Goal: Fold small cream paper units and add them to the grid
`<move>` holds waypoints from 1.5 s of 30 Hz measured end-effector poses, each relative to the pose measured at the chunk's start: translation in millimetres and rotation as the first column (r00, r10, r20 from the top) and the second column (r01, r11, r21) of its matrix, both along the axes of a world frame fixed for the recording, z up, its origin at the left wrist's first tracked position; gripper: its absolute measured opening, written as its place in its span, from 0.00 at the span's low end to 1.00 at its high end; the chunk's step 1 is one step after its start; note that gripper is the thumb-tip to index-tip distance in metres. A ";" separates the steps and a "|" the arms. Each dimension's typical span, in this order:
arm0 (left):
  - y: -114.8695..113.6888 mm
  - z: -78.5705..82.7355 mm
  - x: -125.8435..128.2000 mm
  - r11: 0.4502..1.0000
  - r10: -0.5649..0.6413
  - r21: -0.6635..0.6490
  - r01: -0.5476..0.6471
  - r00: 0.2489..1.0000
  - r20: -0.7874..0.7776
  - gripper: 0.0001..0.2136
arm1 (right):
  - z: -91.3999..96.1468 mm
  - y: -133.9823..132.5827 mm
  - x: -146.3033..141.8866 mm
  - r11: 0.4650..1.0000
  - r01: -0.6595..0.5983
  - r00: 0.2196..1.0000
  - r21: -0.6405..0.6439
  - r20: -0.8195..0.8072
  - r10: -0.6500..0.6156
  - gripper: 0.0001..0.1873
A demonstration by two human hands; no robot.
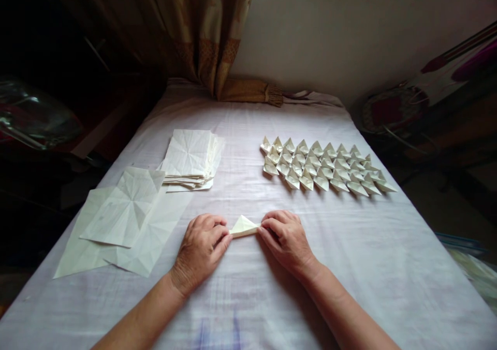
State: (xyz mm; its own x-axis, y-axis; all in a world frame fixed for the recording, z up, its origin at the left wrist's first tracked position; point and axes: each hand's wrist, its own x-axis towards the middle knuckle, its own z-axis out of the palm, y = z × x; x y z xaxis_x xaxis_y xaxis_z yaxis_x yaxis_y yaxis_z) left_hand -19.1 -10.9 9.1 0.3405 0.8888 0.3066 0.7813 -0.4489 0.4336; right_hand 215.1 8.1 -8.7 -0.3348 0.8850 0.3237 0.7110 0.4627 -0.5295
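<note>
1. The left hand [202,244] pinches the folded paper [244,226] at its 9 o'clock end.
2. The right hand [286,238] pinches its 3 o'clock end.
3. The folded paper is between both hands, over the pale cloth [388,251].
4. From it, loose creased sheets [130,205] lie at 9 o'clock, the paper stack [188,153] at 11 o'clock.
5. Boat-like pieces [325,172] stand in rows at 2 o'clock.

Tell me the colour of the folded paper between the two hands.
The folded paper is pale cream, close to off-white; the head view shows it.
</note>
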 end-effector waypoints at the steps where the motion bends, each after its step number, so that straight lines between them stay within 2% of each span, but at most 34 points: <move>1: 0.1 -0.8 1.3 1.000 0.020 -0.010 -0.020 1.000 -0.006 0.06 | 0.1 0.0 -2.2 1.000 0.019 1.000 -0.004 -0.004 -0.019 0.09; 6: -0.3 -5.6 7.1 0.996 0.076 -0.046 -0.079 0.995 -0.063 0.07 | -0.7 -2.8 -11.3 0.994 0.108 0.994 0.000 0.022 -0.108 0.09; 13: 0.6 -5.9 13.2 0.994 0.105 -0.018 -0.107 0.989 -0.108 0.07 | -0.7 -3.9 -18.7 0.982 0.186 0.974 0.034 0.124 -0.189 0.10; 24: 3.1 -5.4 14.6 0.993 0.116 -0.013 -0.119 0.981 -0.153 0.06 | -0.2 -5.5 -20.5 0.978 0.201 0.971 0.050 0.119 -0.205 0.11; 31: 3.2 -3.7 14.8 0.993 0.116 0.000 -0.118 0.978 -0.172 0.05 | -1.3 -6.9 -21.1 0.975 0.220 0.968 0.016 0.120 -0.220 0.10; 36: 2.1 -6.7 12.9 0.993 0.114 0.012 -0.113 0.982 -0.151 0.04 | -2.3 -7.2 -20.3 0.977 0.213 0.973 0.008 0.092 -0.213 0.02; 42: 2.3 -8.9 11.9 0.995 0.098 0.008 -0.098 0.985 -0.141 0.02 | 1.1 -6.8 -26.2 0.988 0.151 0.985 -0.019 0.084 -0.149 0.12; 45: 2.6 -8.1 12.0 0.995 0.095 0.003 -0.095 0.985 -0.142 0.03 | 4.1 -8.1 -37.0 0.981 0.190 0.978 -0.033 0.098 -0.186 0.09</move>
State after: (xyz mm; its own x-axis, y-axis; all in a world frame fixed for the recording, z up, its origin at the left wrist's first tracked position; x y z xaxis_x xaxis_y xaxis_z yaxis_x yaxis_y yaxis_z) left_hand -7.1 -8.4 1.1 0.2943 0.9202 0.2582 0.8741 -0.3684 0.3166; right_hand 178.1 0.0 -4.6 -0.1881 0.9471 0.2602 0.8309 0.2947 -0.4720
